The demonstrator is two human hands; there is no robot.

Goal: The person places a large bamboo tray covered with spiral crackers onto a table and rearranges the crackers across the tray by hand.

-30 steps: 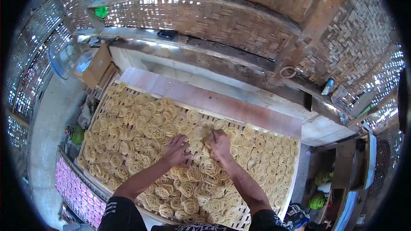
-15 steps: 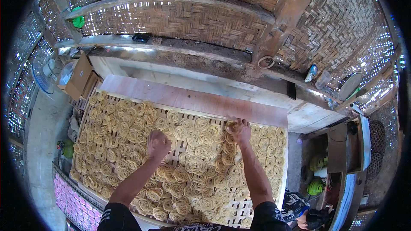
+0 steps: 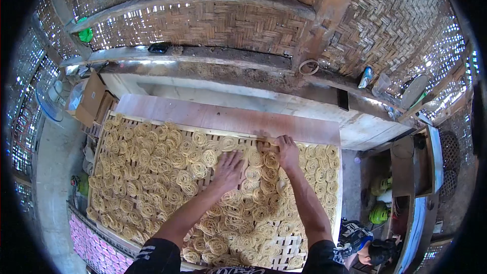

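Observation:
Coiled noodle nests [image 3: 147,172] cover a slatted bamboo tray [image 3: 278,260], in places overlapping. My left hand [image 3: 229,171] lies over nests near the tray's upper middle, fingers stretched and somewhat apart, with nothing gripped. To its right, my right hand [image 3: 287,153] is at the tray's far edge, its fingers bent and close together. Whatever may be under those fingers is hidden. Bare slats show just left of the right hand, and more nests lie below it.
A pinkish board [image 3: 203,116] runs behind the tray along a low wall. At lower right, a person [image 3: 357,241] is beside the tray near green gas cylinders [image 3: 379,213]. Another rack with pink pieces [image 3: 96,246] stands at lower left, and a cardboard box [image 3: 92,99] at upper left.
My left hand has moved right across the nests and its curled fingers have spread. The nest seen at my right hand no longer shows there; that hand has shifted slightly. The view has tilted a little.

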